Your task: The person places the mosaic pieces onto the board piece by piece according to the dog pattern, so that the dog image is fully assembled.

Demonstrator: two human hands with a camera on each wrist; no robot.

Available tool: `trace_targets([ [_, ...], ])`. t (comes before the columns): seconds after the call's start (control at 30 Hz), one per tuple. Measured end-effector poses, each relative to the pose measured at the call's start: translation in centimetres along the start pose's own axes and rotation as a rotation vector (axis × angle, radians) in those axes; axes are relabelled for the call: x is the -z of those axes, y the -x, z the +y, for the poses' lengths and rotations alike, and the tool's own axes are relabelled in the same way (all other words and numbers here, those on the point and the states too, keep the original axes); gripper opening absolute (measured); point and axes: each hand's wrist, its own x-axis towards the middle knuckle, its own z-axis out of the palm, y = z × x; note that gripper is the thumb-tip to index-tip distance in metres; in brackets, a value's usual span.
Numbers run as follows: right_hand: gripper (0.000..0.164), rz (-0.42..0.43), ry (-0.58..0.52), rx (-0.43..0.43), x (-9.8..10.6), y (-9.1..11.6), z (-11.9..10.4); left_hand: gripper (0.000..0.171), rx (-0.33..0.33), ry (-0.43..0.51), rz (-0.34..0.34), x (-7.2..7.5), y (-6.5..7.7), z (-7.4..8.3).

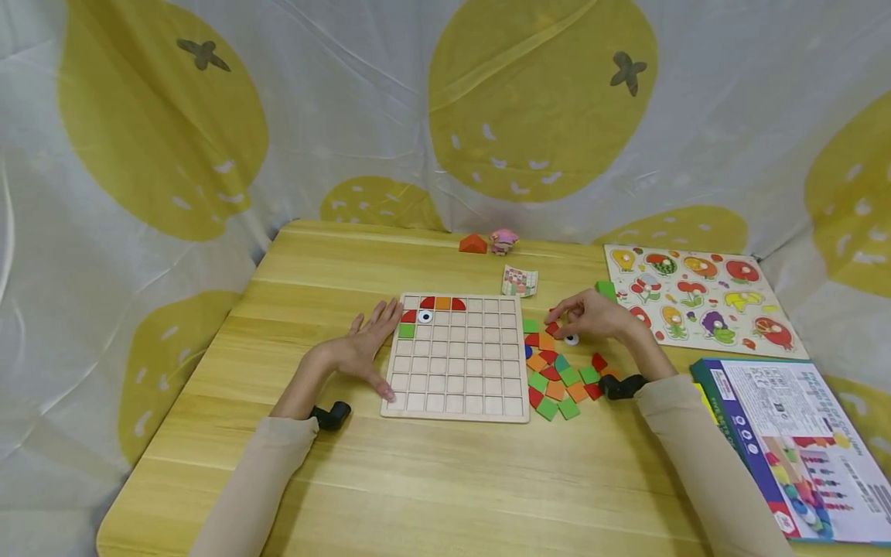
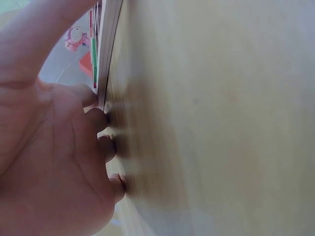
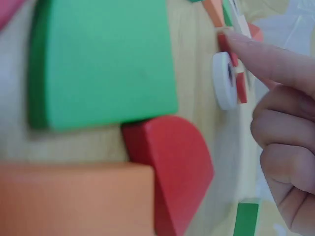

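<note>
A wooden grid board [image 1: 455, 371] lies on the table, with several coloured pieces in its upper left cells, among them an eye piece [image 1: 425, 316] and a green square [image 1: 407, 331]. My left hand [image 1: 358, 352] rests spread along the board's left edge, thumb at the lower corner; the left wrist view shows its palm and fingertips [image 2: 117, 187] against the table. Right of the board lies a pile of loose red, orange and green pieces [image 1: 554, 390]. At its far end my right hand [image 1: 592, 316] pinches a red piece [image 1: 552, 328], beside a loose white eye piece [image 3: 224, 81].
A small pattern card [image 1: 520, 281] lies behind the board, near a pink figurine [image 1: 503, 241] and an orange-red block [image 1: 473, 244]. At right are a fruit puzzle board [image 1: 696, 298], a green block [image 1: 606, 291] and a printed box [image 1: 800, 449]. A curtain [image 1: 362, 116] hangs behind the table.
</note>
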Motion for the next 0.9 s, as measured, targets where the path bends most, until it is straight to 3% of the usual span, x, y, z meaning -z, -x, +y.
trace_targets([
  [0.17,0.029,0.033,-0.006,-0.014,0.2,-0.3,0.2,0.152,0.000,0.007,0.000,0.0,-0.1,0.1],
  [0.4,0.030,0.001,0.025,0.027,0.0,-0.7,0.3,0.152,0.003,0.001,-0.001,-0.1,-0.1,0.1],
  [0.63,0.028,0.052,0.082,0.092,-0.9,-1.3,-1.6,0.154,-0.009,-0.008,0.003,-0.1,-0.1,-0.2],
  [0.73,0.027,0.089,0.040,0.128,-2.8,-2.0,-4.2,0.154,-0.009,-0.009,0.005,0.0,-0.1,-0.2],
  [0.9,0.026,0.050,-0.069,0.142,-8.7,-4.0,-10.1,0.153,-0.013,-0.004,-0.001,-0.2,-0.1,-0.2],
])
